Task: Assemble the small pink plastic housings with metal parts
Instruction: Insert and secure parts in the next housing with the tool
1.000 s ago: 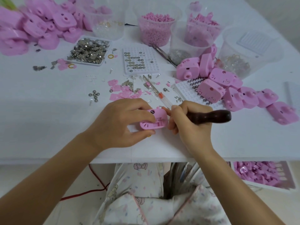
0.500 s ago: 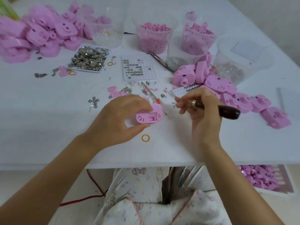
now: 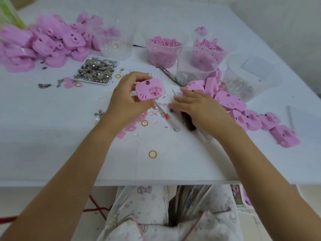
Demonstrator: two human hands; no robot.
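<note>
Above table centre: left hand grips pink housing, clear of the surface | right hand low beside it, fingers stretched forward, dark tool handle under palm, grip unclear | housing pile just right of that hand | bare surface from yellow ring to near edge

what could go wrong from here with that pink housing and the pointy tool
The left hand pinches the small pink plastic housing above the white table; a slip could drop it. The dark-handled tool lies under the right hand, its thin metal tip beside the fingers: it might prick.
</note>
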